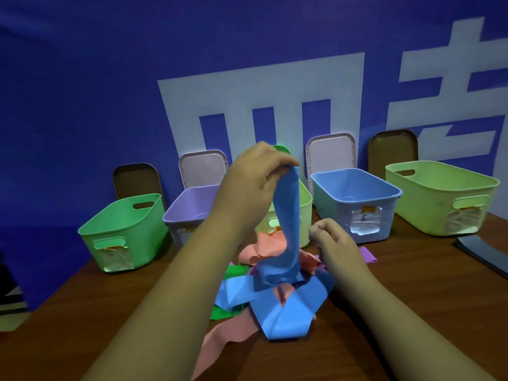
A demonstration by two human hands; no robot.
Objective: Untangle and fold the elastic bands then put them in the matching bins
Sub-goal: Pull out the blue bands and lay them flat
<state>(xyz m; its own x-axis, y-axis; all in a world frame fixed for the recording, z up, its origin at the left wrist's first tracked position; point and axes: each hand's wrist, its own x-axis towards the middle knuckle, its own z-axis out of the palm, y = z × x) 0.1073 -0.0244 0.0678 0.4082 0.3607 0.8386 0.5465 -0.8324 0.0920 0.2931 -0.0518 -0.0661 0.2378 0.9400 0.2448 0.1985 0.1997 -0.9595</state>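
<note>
Table (412,284): brown, bearing all below.
Blue bin (330,213): open, in the back row right of centre; the matching bin, by my judgement, for the band in hand.
Tangle of bands (264,250): pink, green, purple and blue, heaped at mid-table.
Blue band (286,215): long axis near upright; top end raised in front of the bins, lower end running down into the tangle.
Left hand (255,182): fingers pinched on the band's top end.
Right hand (332,240): curled, low beside the band; whether it grips anything cannot be told.
Handling note: lift slowly and straight up; pin the other colours down with the free hand; stop if a loop snags.
</note>
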